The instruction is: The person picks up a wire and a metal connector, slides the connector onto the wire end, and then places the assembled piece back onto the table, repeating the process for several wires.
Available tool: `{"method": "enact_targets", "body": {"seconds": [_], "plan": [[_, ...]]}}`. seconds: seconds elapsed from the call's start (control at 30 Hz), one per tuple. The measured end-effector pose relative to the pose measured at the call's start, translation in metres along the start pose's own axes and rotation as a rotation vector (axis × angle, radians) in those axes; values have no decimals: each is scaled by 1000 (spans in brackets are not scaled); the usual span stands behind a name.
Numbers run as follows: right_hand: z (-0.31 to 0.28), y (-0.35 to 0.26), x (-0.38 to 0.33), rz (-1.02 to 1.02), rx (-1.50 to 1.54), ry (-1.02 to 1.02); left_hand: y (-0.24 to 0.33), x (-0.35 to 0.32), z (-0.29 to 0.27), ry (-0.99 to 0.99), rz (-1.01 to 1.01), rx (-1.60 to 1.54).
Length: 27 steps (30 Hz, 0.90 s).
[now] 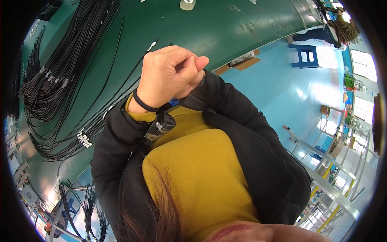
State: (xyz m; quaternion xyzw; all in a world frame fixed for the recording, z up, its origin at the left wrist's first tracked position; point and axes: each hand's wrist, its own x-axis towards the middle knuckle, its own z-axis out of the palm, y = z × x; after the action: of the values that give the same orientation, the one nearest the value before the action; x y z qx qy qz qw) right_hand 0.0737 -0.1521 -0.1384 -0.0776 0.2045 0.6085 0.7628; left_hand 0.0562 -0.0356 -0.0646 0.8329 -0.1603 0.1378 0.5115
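My left hand [165, 74] is raised over the near edge of the green table, closed with the fingers curled in. Whatever it holds, if anything, is hidden. A black band [143, 103] circles its wrist, and a small dark device [162, 125] sits at the sleeve below. My right hand [189, 91] is behind it, pressed close against it and mostly covered, so its fingers do not show. Past the left hand lies a black cable with a pale connector [152, 45] at its end. Several more black cables [86, 137] with white connectors lie to the left.
The green table [201, 30] carries a thick bundle of black cables [66, 60] at left and a tape roll [187, 4] at the far side. An opened cardboard box [244, 64] is beyond the table edge. A blue stool [304, 55] and metal racks [330, 185] are at right.
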Motion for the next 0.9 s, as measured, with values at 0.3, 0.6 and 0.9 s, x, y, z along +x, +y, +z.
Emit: {"method": "enact_targets", "body": {"seconds": [0.3, 0.6, 0.9], "plan": [[-3, -13, 27, -182, -600, -849, -11, -1, -16, -150, -138, -356], [-1, -12, 13, -195, -700, -672, -1, -1, -8, -101, -26, -41], [-7, -18, 9, -173, -741, -868, -43, 7, -15, -132, -93, -9]]}}
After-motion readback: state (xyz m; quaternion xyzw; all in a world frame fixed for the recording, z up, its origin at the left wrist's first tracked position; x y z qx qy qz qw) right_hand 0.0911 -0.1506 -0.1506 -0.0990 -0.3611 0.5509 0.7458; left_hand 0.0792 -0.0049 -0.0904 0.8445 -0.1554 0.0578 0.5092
